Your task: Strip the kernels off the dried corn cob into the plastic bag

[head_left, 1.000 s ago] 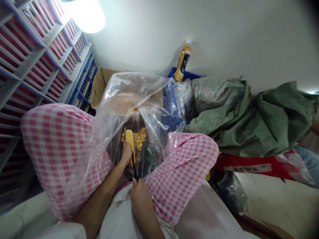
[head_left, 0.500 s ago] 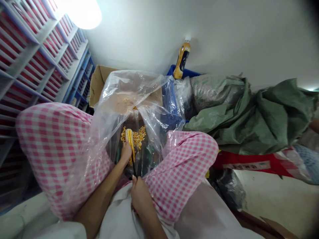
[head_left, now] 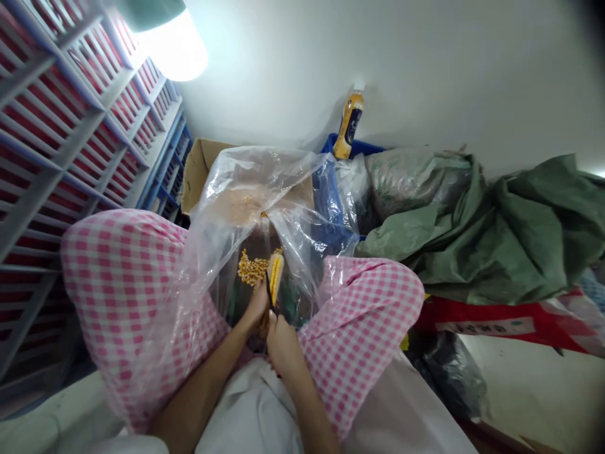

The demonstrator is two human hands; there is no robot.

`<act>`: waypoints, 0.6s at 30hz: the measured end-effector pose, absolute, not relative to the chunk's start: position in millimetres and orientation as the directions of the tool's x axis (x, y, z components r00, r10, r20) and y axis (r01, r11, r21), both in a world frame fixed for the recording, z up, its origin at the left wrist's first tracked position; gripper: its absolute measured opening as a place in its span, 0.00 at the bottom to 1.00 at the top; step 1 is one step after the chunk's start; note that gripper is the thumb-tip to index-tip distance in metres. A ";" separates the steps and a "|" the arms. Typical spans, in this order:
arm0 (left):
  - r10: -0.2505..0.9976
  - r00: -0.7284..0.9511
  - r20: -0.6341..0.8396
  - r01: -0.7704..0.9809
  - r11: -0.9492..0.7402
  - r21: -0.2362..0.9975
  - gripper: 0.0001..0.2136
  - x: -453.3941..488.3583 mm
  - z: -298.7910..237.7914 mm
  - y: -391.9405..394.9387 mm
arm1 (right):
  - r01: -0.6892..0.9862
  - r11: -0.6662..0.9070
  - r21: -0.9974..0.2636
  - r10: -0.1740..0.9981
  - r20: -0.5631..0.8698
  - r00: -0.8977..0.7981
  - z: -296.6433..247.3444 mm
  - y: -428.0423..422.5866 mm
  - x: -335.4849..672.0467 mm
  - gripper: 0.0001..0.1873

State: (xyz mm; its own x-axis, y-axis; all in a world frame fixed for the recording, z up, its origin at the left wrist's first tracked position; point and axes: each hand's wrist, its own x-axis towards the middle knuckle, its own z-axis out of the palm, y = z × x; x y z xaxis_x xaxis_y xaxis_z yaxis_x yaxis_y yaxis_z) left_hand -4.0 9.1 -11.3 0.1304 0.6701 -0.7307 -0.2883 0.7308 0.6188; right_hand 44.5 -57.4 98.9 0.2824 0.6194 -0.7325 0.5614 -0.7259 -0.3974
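Between pink-checked knees (head_left: 366, 302), a cob (head_left: 278, 271) stands at 1 o'clock from the left hand (head_left: 258, 301), the nearer of the two. That hand appears to clasp it, though its fingers are partly hidden. The cob's long axis runs nearly 12 to 6, tipped slightly past noon. At the cob's 6 o'clock, the right hand (head_left: 283, 343) grips a black tool (head_left: 269, 290), its tip angled toward 11:30 along the cob's left side. Loose kernels (head_left: 252, 269) lie toward 10 o'clock.

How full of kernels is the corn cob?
Partly full: the corn cob has yellow kernel rows beside a paler, stripped side; its underside is hidden.
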 end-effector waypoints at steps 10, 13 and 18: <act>0.519 0.144 -0.843 -0.551 0.749 0.367 0.21 -16.9 13.8 42.0 | 0.521 -0.689 -0.503 0.684 -0.690 0.238 108.2 -116.7 50.0 0.19; 0.523 0.194 -0.830 -0.588 0.739 0.328 0.19 -15.3 14.4 43.3 | 0.513 -0.697 -0.501 0.678 -0.694 0.243 117.8 -126.2 57.0 0.20; 0.519 0.220 -0.826 -0.566 0.758 0.326 0.21 -16.3 11.8 42.5 | 0.532 -0.713 -0.457 0.648 -0.720 0.250 125.0 -128.0 59.9 0.20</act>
